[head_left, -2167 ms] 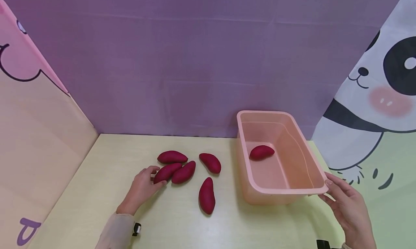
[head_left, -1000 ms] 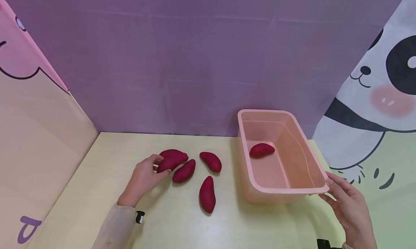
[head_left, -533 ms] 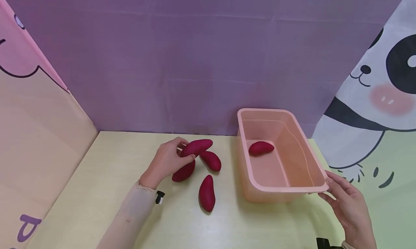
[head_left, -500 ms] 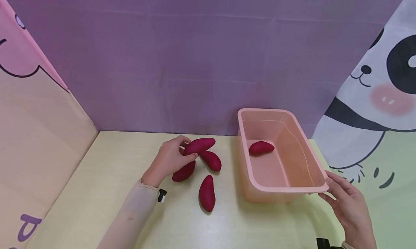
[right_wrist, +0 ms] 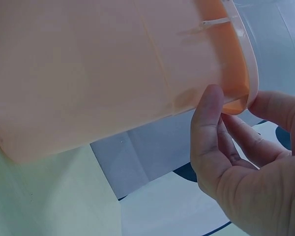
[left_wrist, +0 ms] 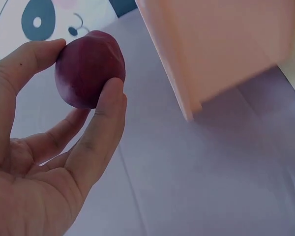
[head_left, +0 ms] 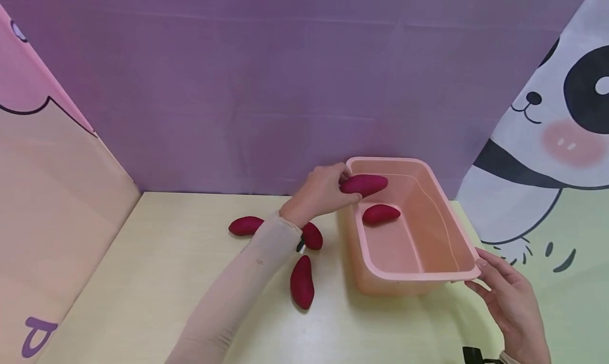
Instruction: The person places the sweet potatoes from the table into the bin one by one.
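My left hand (head_left: 323,192) pinches a purplish-red sweet potato (head_left: 364,185) between thumb and fingertips. In the head view that sweet potato overlaps the inside of the pink plastic tub (head_left: 363,248), just past its left rim. The left wrist view shows its rounded end (left_wrist: 88,71) in the fingers, beside the tub's wall. A second sweet potato (head_left: 380,214) lies on the tub's floor. At the tub's near right corner, my right hand (head_left: 509,290) holds the rim, thumb on top and fingers underneath, also visible in the right wrist view.
On the pale tabletop (head_left: 142,279) lie a sweet potato (head_left: 245,225) at the back left, one (head_left: 312,236) partly behind the left sleeve (head_left: 247,279), and one (head_left: 302,283) nearer the front. A purple cloth backdrop (head_left: 238,89) stands close behind the tub.
My left hand has picked up a sweet potato from the left group and carried it right, over the tub's left rim. Its sleeve now covers another sweet potato. My right hand stays on the rim.
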A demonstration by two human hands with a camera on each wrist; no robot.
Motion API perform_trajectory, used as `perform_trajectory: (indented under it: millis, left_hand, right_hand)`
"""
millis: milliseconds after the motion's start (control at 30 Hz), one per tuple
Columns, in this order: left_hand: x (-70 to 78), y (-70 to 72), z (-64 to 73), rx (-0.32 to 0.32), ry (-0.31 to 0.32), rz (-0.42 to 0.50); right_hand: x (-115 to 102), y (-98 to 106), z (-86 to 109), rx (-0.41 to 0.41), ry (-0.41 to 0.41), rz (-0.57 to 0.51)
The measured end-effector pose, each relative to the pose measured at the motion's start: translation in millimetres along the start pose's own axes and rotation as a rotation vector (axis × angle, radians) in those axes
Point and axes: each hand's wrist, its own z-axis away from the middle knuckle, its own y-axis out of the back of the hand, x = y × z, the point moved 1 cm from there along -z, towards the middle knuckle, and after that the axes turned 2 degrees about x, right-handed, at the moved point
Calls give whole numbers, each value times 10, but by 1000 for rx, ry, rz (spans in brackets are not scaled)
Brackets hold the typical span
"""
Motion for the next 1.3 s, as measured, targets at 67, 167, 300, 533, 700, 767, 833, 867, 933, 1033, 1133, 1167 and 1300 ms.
perform_trajectory:
  millis: [67,167,300,533,700,767,833,867,933,1033,1133,1167,1300]
  left_hand:
    - [105,-77,-119,-17,-15,-12]
    - [246,-204,-280,-26,-37,-23]
    - [445,-354,-434,-70,-14,-40]
    - [786,-641,-544,-172,57,-30]
    - [867,-862,-578,-243,96,-61]
    - [860,-928,-564,-276,127,-93]
    - [851,-980,-541,-318,132,-153]
    - [852,-1003,-528,-342,128,-190]
    - [864,-1041,-494,-396,124,-239]
    - [901,-1101,-442,-454,122,-280]
    - [922,-1170,-378,-502,126,-297]
    - [922,-1193,-356,-517,124,-303]
    - [907,-1276,-283,-587,137,-345]
  right_hand:
    - [4,-2,8,-8,7,-6]
    - [11,-1,20,-18,18,-22]
    - [19,-9,41,-16,25,-34]
    - [-11,-9,56,-8,32,-12]
    - [-6,-51,56,17,20,17]
    - [4,-71,55,27,9,30]
    - [9,-85,50,33,4,47]
    - [15,-89,51,34,2,56]
    - [20,-96,47,41,2,75]
    - [20,-106,39,53,0,90]
    - [22,-118,38,57,-6,97]
    - [24,-122,38,54,-6,98]
    - [38,-128,48,40,2,84]
